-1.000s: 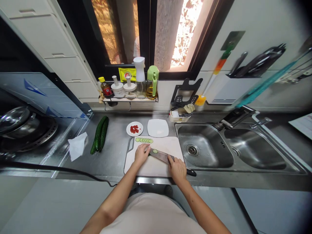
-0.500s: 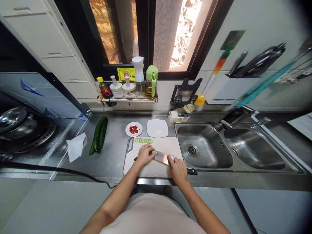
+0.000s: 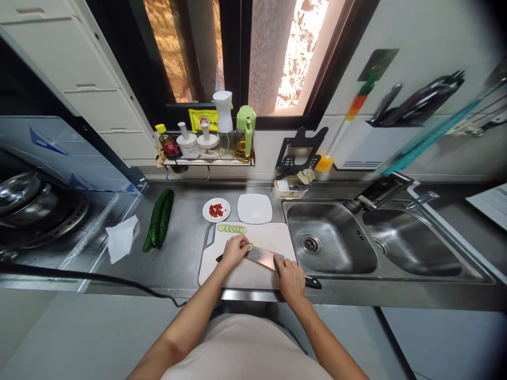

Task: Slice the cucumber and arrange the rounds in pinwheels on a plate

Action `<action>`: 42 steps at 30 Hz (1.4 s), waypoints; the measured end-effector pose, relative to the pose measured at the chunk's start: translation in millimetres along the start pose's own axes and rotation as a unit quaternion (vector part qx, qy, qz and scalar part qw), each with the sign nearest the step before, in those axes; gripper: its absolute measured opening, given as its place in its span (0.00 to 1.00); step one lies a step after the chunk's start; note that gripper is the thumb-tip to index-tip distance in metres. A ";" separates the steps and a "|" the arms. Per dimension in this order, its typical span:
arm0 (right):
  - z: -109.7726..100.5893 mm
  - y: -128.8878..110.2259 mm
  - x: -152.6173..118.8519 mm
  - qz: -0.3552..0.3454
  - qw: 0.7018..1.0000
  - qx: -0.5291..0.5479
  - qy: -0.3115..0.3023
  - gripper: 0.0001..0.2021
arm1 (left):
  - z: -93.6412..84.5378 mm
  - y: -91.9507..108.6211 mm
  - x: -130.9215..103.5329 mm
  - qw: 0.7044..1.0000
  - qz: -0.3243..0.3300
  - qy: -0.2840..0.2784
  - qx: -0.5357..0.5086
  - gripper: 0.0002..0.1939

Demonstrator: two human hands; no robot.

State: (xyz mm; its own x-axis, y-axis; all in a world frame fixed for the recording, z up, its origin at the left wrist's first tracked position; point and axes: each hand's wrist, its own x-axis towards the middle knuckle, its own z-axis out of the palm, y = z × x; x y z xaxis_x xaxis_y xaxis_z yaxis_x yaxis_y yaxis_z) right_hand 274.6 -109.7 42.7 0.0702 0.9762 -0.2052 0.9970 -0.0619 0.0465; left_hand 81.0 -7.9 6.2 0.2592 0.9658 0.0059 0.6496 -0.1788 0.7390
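On the white cutting board [image 3: 257,278], my right hand [image 3: 291,277] is closed round a broad-bladed kitchen knife [image 3: 261,257], near where blade meets handle. The black handle end sticks out past that hand toward the sink. My left hand [image 3: 234,250] has its fingers pinched at a pale green cucumber slice [image 3: 250,246] beside the blade tip. Under this hand, a dark green cucumber piece [image 3: 219,258] shows only its end; the rest is hidden. A row of cut cucumber slices [image 3: 232,229] overlaps along the board's far edge.
Behind the board stand a small plate [image 3: 208,216] of chopped red pieces and a white square plate [image 3: 254,209]. Whole cucumbers [image 3: 159,219] and a paper towel [image 3: 121,239] lie left. To the right is a double sink [image 3: 332,268]. A condiment rack [image 3: 209,162] hangs behind.
The slice by the blade tip now looks more tilted, against my left fingertips. The knife has shifted slightly, its tip a little left. The whole view has drifted slightly left.
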 end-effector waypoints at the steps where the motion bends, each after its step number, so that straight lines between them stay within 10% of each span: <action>1: 0.7 0.8 -0.4 0.001 1.000 -0.003 0.004 0.21 | -0.5 -0.4 1.5 1.000 -0.017 0.004 -0.013 0.03; 14: 7.7 9.2 -7.8 0.023 1.000 -0.010 0.011 0.21 | 6.4 -20.0 36.3 0.985 -0.169 0.042 -0.018 0.09; 42: 6.7 12.5 -9.7 0.047 0.999 0.020 -0.014 0.22 | 17.4 -28.8 71.8 0.991 -0.042 0.009 0.127 0.12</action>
State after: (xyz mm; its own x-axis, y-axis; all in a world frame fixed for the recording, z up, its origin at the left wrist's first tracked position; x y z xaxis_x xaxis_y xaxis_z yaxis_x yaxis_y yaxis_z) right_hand 286.6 -121.3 38.7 0.1643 0.9593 -0.2296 0.9864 -0.1621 0.0283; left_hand 93.3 63.4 -26.5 0.1842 0.9823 -0.0348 0.8284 -0.1361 0.5433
